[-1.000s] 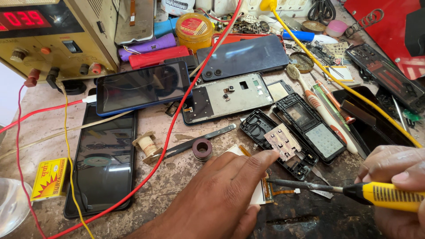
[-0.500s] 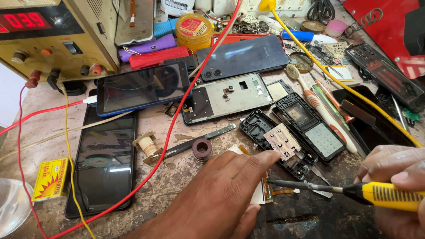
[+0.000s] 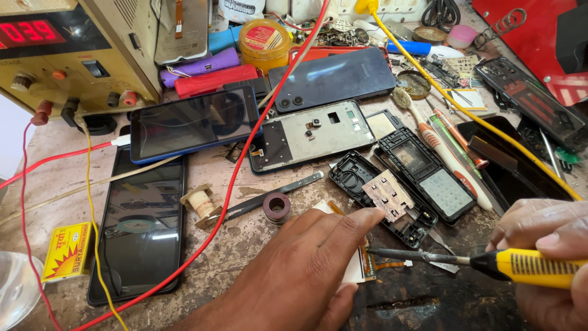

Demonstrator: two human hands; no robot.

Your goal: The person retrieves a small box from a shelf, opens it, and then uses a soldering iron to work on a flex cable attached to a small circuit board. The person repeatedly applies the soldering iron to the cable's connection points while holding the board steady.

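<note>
Soldering is the step in hand, judged from the grip and the aim of the tool. At the lower right of the frame the right hand is curled around the yellow handle of a soldering iron, fingers wrapped tight. The iron lies almost level; its long axis runs left to right across the lower frame, the handle at the right edge and the dark tip pointing left, a touch upward. The tip sits just beside a small white part with an orange flex ribbon in the lower middle of the frame.

The left hand comes in from the bottom centre, palm down, fingers held together and stretched forward. It presses on the white part against the worn tabletop, and the fingertip nearly meets a bare circuit board lying in an opened black keypad phone shell.

The next move, as I judge it, calls for a steady press from the left hand and a short, fine advance of the tip to the ribbon's contacts, keeping clear of the fingers close by. Whether the tip already touches the ribbon cannot be told.
</note>
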